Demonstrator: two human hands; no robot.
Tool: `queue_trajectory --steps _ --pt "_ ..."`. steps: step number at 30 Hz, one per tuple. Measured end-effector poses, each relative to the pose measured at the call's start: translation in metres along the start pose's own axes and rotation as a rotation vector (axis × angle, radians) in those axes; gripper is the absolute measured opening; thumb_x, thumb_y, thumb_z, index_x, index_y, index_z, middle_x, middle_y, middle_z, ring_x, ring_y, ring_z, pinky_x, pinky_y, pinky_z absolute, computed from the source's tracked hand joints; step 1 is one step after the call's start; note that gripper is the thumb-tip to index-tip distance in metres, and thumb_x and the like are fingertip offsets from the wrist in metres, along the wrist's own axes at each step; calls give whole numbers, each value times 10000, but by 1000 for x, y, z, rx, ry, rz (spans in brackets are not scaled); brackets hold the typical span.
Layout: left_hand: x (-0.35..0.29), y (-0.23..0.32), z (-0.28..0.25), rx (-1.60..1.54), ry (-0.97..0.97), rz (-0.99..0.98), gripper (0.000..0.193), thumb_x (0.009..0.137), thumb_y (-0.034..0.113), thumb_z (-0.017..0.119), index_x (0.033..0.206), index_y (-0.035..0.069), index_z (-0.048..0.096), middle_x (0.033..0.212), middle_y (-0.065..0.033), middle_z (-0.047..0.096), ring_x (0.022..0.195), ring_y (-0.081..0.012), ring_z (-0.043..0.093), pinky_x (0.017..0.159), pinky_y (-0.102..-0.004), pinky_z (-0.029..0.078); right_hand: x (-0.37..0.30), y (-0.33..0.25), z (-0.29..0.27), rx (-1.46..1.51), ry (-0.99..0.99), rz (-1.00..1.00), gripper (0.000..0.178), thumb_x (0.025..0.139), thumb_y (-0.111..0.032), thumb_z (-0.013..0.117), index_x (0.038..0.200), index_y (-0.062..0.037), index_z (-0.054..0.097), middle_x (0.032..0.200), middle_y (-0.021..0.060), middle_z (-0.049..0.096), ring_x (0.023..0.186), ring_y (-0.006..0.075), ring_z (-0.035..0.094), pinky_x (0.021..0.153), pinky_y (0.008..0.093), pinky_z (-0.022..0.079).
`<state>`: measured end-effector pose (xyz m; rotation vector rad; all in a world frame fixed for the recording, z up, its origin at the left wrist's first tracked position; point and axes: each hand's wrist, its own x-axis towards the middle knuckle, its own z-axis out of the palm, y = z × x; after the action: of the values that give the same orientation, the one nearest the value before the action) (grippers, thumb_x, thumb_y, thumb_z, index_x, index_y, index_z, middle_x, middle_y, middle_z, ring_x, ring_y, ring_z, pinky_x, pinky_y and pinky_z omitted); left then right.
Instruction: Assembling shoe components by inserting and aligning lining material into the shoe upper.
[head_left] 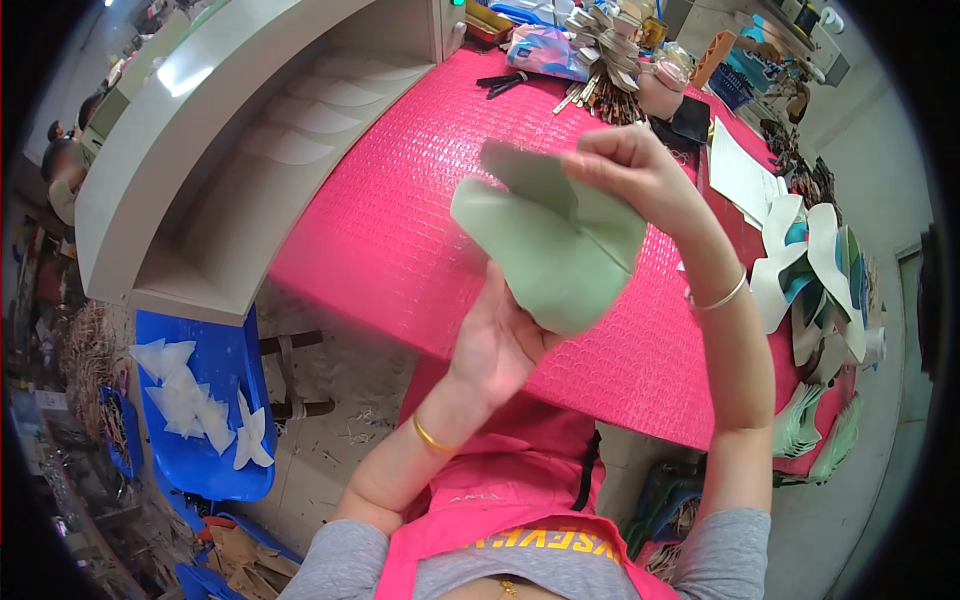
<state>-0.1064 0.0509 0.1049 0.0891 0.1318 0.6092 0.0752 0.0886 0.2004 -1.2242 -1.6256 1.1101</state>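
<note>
A pale green, curved sheet piece that looks like a shoe upper [560, 255] is held above the pink table by both my hands. My right hand [635, 180] pinches its upper edge, with the fingers curled closed. From below, my left hand [500, 340] holds its lower edge, palm turned up and the fingertips hidden behind the piece. A raised flap at the top of the piece is slightly smeared by motion, and a seam or fold line runs down its right part.
A grey machine with a curved hood [220, 110] covers the table's left side, white curved pieces inside. The pink table [390, 220] carries a tissue pack [545, 52] and bundled strips [605, 75] at the back. More uppers [815, 270] stand right. A blue stool [225, 370] bears white pieces.
</note>
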Motion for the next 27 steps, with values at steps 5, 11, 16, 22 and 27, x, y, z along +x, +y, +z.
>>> queue_trajectory --steps 5,11,16,22,27 --pt "19 -13 -54 211 186 -1 449 884 343 450 1209 38 400 1166 -99 507 1047 -222 511 873 -365 422 -13 -10 -16 -881 -303 -178 228 705 -194 639 596 -32 520 494 114 437 445 241 450 451 314 371" --pt "-62 -24 -44 1000 111 -398 264 833 158 563 1057 19 566 926 -136 606 775 -181 601 638 -278 498 -35 21 0 -1029 -473 -326 206 687 -251 608 782 -69 624 741 99 581 705 281 565 703 363 457" --pt "3 -10 -19 1980 86 932 272 656 28 659 913 -18 584 836 -134 611 772 -266 591 698 -319 473 -14 24 42 -12 -123 91 389 748 -324 601 1026 -53 581 914 142 567 831 288 555 750 345 457" --pt "15 8 -56 1777 7 529 171 648 -6 619 817 4 594 791 -127 605 731 -269 592 651 -325 464 -63 55 32 -1122 -638 124 353 680 -220 664 927 0 542 917 154 528 714 271 594 650 337 490" --pt "20 5 -56 1957 46 666 172 618 -9 626 785 14 588 753 -113 600 708 -281 581 616 -342 453 -74 68 40 -1271 -223 -16 137 636 -43 585 744 -55 500 744 79 516 692 243 580 583 333 479"
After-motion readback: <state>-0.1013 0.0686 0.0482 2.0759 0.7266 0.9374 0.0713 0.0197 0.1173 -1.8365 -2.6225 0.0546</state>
